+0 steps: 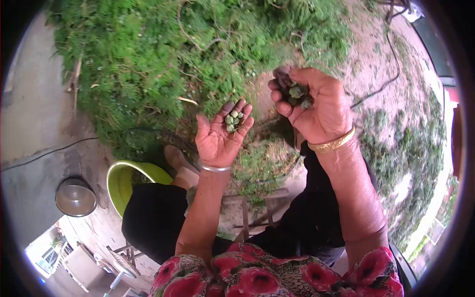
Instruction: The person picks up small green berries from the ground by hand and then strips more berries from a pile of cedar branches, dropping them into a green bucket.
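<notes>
My left hand (221, 141) is turned palm up, fingers slightly curled. It cradles several small, pale green, rounded pods (233, 120) at the base of the fingers. To its right and a little higher, my right hand (316, 104) curls its fingers round darker green pods or leafy bits (296, 92); their exact kind is not plain. The two hands are apart. Beyond them spreads a large heap of cut, feathery green plants (148, 54).
A lime-green tub (115, 183) stands beside my left knee, with a metal bowl (75, 198) further left. Dark cables (386, 85) cross the floor. More greenery (403, 143) lies at the right. Wooden legs (245, 213) show between my knees.
</notes>
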Motion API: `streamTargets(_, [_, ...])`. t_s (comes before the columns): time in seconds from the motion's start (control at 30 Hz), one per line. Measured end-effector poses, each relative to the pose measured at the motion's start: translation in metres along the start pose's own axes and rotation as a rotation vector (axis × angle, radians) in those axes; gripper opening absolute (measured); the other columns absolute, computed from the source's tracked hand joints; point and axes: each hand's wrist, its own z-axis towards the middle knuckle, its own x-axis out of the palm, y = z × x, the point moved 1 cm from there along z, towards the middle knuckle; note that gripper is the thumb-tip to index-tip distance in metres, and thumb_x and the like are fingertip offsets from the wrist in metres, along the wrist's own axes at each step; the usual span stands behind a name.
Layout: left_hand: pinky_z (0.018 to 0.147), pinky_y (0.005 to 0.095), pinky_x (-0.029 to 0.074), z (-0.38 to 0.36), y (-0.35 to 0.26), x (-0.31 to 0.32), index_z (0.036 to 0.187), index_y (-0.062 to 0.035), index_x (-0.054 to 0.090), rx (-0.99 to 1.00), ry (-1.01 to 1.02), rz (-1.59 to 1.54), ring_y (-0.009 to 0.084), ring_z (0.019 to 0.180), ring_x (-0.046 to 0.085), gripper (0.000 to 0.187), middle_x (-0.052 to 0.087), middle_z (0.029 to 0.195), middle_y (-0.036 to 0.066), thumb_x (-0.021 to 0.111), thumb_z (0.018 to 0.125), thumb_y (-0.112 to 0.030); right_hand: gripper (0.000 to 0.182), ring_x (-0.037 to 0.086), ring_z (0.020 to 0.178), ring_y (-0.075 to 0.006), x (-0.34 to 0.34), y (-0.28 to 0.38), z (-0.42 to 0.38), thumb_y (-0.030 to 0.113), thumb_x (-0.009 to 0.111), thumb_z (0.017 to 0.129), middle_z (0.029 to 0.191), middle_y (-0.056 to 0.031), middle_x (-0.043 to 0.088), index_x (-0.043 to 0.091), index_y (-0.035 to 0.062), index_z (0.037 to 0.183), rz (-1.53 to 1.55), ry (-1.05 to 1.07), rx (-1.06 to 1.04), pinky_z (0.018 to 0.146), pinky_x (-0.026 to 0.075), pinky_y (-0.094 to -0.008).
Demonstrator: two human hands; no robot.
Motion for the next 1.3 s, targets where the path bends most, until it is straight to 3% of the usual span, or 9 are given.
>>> streamTargets(0.43, [0.101,0.0356,0.039,-0.015,0.025,0.094,0.117,0.0032,0.054,0.199,0.188,0.179,0.0289,0.108,0.055,0.051,0.058,0.118,0.017,0.047,0.094,-0.042,0.022,0.061,0.086,-0.0346,0.031,-0.087,-0.007,0.015,0.059,0.070,0.080,-0.0143,0.063,0.063,0.0008,0.086,-0.722,0.495,-1.158,0.085,0.046,-0.0444])
streamTargets(0.63, [0.096,0.0336,0.043,-0.034,0.017,0.072,0.114,0.0018,0.055,0.087,0.158,0.215,0.0262,0.104,0.056,0.042,0.058,0.114,0.015,0.049,0.094,-0.035,0.048,0.057,0.100,-0.0444,0.033,-0.081,-0.025,0.032,0.068,0.073,0.084,-0.0235,0.063,0.060,-0.0064,0.100,-1.002,0.567,-1.182,0.091,0.044,-0.0496])
streamTargets(0.73, [0.093,0.0326,0.045,-0.051,0.007,0.063,0.112,0.0011,0.055,0.027,0.213,0.263,0.0248,0.102,0.056,0.037,0.058,0.112,0.014,0.050,0.094,-0.031,0.038,0.065,0.079,-0.0259,0.035,-0.057,-0.038,0.023,0.069,0.080,0.082,-0.0142,0.063,0.059,-0.0051,0.104,-1.034,0.528,-1.329,0.089,0.047,-0.0394])
streamTargets(0.77, [0.059,0.0329,0.049,-0.058,-0.016,0.059,0.095,0.0010,0.055,0.024,-0.104,-0.031,0.0215,0.074,0.054,0.023,0.058,0.093,0.014,0.061,0.085,-0.019,0.051,0.063,0.070,-0.0325,0.034,-0.057,-0.018,0.037,0.070,0.074,0.074,-0.0181,0.062,0.061,-0.0079,0.097,-0.951,0.392,-1.608,0.073,0.051,-0.0440])
streamTargets(0.87, [0.042,0.0216,0.037,-0.122,-0.096,0.102,0.088,-0.0033,0.049,0.086,-0.223,-0.093,0.0190,0.080,0.046,0.019,0.047,0.085,0.006,0.064,0.076,-0.009,0.048,0.064,0.069,-0.0342,0.030,-0.041,-0.016,0.033,0.063,0.083,0.077,-0.0293,0.062,0.057,-0.0138,0.094,-1.045,0.186,-1.372,0.061,0.051,-0.0387])
streamTargets(0.97, [0.061,0.0313,0.047,-0.233,-0.215,0.108,0.110,0.0011,0.051,0.396,-0.325,0.481,0.0252,0.095,0.048,0.031,0.047,0.114,0.015,0.057,0.088,-0.019,0.041,0.063,0.063,-0.0337,0.033,-0.006,-0.045,0.027,0.062,0.081,0.071,-0.0260,0.062,0.058,-0.0138,0.085,-0.920,0.308,-0.849,0.059,0.050,-0.0404])
streamTargets(1.07, [0.092,0.0491,0.045,-0.307,-0.264,0.090,0.129,0.0008,0.046,0.702,-1.014,0.918,0.0359,0.120,0.047,0.045,0.051,0.126,0.020,0.053,0.093,-0.025,0.026,0.062,0.056,-0.0325,0.034,-0.028,-0.036,0.014,0.062,0.075,0.059,-0.0246,0.058,0.058,-0.0118,0.074,-1.100,0.113,-1.098,0.053,0.048,-0.0386])
streamTargets(1.17, [0.091,0.0492,0.045,-0.347,-0.271,0.065,0.133,-0.0048,0.047,0.342,-1.321,1.805,0.0322,0.118,0.049,0.049,0.050,0.130,0.016,0.057,0.089,-0.025,0.015,0.059,0.052,-0.0335,0.029,-0.032,-0.021,0.003,0.057,0.070,0.052,-0.0254,0.052,0.056,-0.0116,0.066,-1.063,0.126,-0.985,0.050,0.046,-0.0375])
streamTargets(1.3, [0.087,0.0434,0.047,-0.327,-0.277,0.069,0.128,-0.0038,0.053,0.433,-1.575,1.818,0.0263,0.111,0.054,0.049,0.057,0.123,0.014,0.061,0.086,-0.027,0.016,0.057,0.050,-0.0342,0.023,-0.030,-0.026,0.002,0.055,0.070,0.052,-0.0254,0.051,0.055,-0.0129,0.066,-1.194,0.131,-1.044,0.049,0.046,-0.0385])
